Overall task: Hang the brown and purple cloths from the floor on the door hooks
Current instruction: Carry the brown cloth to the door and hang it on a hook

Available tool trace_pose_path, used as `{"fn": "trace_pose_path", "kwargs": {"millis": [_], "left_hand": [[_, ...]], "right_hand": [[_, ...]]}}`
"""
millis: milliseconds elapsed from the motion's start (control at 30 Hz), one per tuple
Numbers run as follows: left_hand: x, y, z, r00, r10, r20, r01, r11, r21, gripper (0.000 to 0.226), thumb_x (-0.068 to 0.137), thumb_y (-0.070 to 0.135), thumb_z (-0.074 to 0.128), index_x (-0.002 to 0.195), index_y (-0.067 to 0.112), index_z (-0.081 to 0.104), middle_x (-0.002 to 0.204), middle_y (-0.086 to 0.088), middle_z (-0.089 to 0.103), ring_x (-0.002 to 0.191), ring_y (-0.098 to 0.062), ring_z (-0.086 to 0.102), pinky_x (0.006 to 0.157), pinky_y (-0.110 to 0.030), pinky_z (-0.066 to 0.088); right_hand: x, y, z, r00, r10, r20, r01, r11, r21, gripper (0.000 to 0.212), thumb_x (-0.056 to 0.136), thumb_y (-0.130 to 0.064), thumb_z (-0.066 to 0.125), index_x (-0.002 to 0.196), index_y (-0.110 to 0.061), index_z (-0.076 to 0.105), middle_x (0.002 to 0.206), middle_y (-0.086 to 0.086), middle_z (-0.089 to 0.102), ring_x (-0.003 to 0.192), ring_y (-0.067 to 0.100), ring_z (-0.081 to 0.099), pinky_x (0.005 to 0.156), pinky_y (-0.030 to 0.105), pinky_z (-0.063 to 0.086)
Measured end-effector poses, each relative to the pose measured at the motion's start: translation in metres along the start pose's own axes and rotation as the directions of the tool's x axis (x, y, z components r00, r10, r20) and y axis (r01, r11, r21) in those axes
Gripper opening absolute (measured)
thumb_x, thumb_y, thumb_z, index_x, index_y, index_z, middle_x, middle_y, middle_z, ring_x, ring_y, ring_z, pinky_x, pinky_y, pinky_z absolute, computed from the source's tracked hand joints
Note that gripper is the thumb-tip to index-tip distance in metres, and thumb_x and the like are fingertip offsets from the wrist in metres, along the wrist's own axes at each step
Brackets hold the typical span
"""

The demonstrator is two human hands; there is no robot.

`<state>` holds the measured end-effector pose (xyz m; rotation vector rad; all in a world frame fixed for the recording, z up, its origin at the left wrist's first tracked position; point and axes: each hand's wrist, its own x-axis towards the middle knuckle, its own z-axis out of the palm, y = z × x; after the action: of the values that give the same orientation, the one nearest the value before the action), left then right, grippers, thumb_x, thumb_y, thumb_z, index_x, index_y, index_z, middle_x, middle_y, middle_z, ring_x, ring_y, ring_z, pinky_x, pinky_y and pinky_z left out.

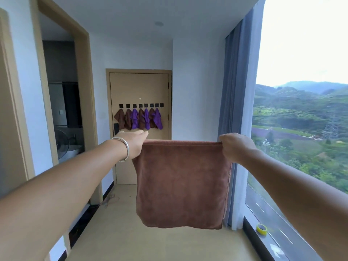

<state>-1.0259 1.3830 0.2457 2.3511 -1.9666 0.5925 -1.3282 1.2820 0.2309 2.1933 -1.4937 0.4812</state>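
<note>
A brown cloth [181,183] hangs spread out in front of me, held up by its two top corners. My left hand [132,144], with a silver bangle on the wrist, pinches the left corner. My right hand [235,146] grips the right corner. Far down the corridor stands a beige door [139,87] with a row of black hooks [141,105]. Several brown and purple cloths [138,119] hang from the hooks; the rightmost hook [161,105] is bare.
An open doorway [62,102] on the left shows a fan and dark appliances. A grey-blue curtain [235,102] and a floor-to-ceiling window run along the right. A yellow tape roll [261,229] lies on the window sill. Beige floor [120,223] leads to the door.
</note>
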Motion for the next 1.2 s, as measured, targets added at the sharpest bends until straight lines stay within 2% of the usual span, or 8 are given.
{"fn": "trace_pose_path", "kwargs": {"millis": [67, 133, 167, 233, 367, 667, 800, 1200], "left_hand": [[0.001, 0.006, -0.01, 0.997, -0.012, -0.074, 0.015, 0.999, 0.033, 0.039, 0.084, 0.001, 0.033, 0.117, 0.017, 0.045, 0.127, 0.0, 0.051, 0.093, -0.023, 0.055, 0.08, -0.034, 0.039], [0.002, 0.01, -0.018, 0.988, -0.025, -0.153, 0.038, 0.996, 0.084, 0.019, 0.083, 0.001, 0.033, 0.087, 0.019, 0.04, 0.097, 0.001, 0.052, 0.071, -0.019, 0.044, 0.073, -0.034, 0.035], [0.004, 0.012, -0.02, 0.984, -0.034, -0.177, 0.052, 0.994, 0.1, 0.019, 0.082, 0.001, 0.033, 0.08, 0.02, 0.035, 0.086, 0.003, 0.047, 0.067, -0.018, 0.04, 0.071, -0.034, 0.033], [0.008, 0.014, -0.021, 0.976, -0.043, -0.213, 0.069, 0.991, 0.115, 0.019, 0.081, 0.002, 0.034, 0.079, 0.021, 0.034, 0.076, 0.005, 0.039, 0.068, -0.019, 0.041, 0.07, -0.034, 0.034], [0.02, 0.015, -0.017, 0.966, -0.046, -0.254, 0.079, 0.99, 0.119, 0.016, 0.082, 0.004, 0.036, 0.082, 0.02, 0.036, 0.08, 0.004, 0.041, 0.074, -0.021, 0.044, 0.07, -0.034, 0.037], [0.07, -0.02, 0.013, 0.962, -0.041, -0.27, 0.077, 0.989, 0.124, 0.017, 0.081, 0.004, 0.037, 0.086, 0.02, 0.038, 0.08, 0.004, 0.043, 0.073, -0.02, 0.046, 0.068, -0.033, 0.037], [0.105, -0.054, 0.032, 0.96, -0.04, -0.277, 0.08, 0.988, 0.135, 0.016, 0.082, 0.004, 0.036, 0.084, 0.02, 0.038, 0.078, 0.004, 0.042, 0.071, -0.02, 0.045, 0.066, -0.033, 0.036], [0.197, -0.181, 0.101, 0.972, -0.025, -0.234, 0.052, 0.993, 0.109, 0.018, 0.083, 0.003, 0.036, 0.084, 0.021, 0.041, 0.076, 0.007, 0.041, 0.071, -0.019, 0.045, 0.067, -0.032, 0.037]], "right_hand": [[0.0, 0.006, -0.011, 0.999, 0.017, -0.029, -0.017, 1.0, -0.01, 0.018, 0.087, -0.005, 0.042, 0.086, -0.022, 0.047, 0.105, 0.002, 0.063, 0.088, 0.024, 0.056, 0.069, 0.028, 0.033], [0.001, 0.012, -0.019, 0.998, 0.031, -0.06, -0.032, 0.999, -0.011, 0.018, 0.087, -0.005, 0.043, 0.086, -0.022, 0.047, 0.104, 0.002, 0.064, 0.084, 0.023, 0.054, 0.068, 0.028, 0.033], [0.001, 0.015, -0.022, 0.997, 0.033, -0.071, -0.033, 0.999, -0.011, 0.017, 0.086, -0.005, 0.043, 0.086, -0.022, 0.048, 0.103, 0.002, 0.064, 0.085, 0.024, 0.055, 0.067, 0.028, 0.033], [0.002, 0.019, -0.023, 0.996, 0.023, -0.085, -0.025, 1.0, -0.017, 0.017, 0.087, -0.006, 0.043, 0.086, -0.022, 0.048, 0.103, 0.003, 0.065, 0.089, 0.024, 0.058, 0.067, 0.029, 0.034], [0.008, 0.023, -0.021, 0.996, 0.018, -0.084, -0.02, 0.999, -0.026, 0.017, 0.086, -0.004, 0.043, 0.084, -0.021, 0.048, 0.102, 0.003, 0.065, 0.085, 0.025, 0.056, 0.067, 0.029, 0.034], [0.064, 0.001, 0.003, 0.995, -0.006, -0.098, 0.003, 0.999, -0.032, 0.019, 0.084, -0.001, 0.042, 0.085, -0.019, 0.05, 0.099, 0.003, 0.064, 0.083, 0.024, 0.054, 0.066, 0.028, 0.032], [0.109, -0.028, 0.025, 0.994, -0.021, -0.11, 0.017, 0.999, -0.037, 0.027, 0.084, -0.002, 0.041, 0.096, -0.019, 0.059, 0.101, 0.001, 0.065, 0.091, 0.023, 0.059, 0.067, 0.029, 0.034], [0.23, -0.144, 0.089, 0.996, -0.046, -0.077, 0.046, 0.999, -0.008, 0.025, 0.081, -0.001, 0.039, 0.088, -0.02, 0.054, 0.098, 0.001, 0.064, 0.087, 0.025, 0.06, 0.07, 0.031, 0.04]]}}
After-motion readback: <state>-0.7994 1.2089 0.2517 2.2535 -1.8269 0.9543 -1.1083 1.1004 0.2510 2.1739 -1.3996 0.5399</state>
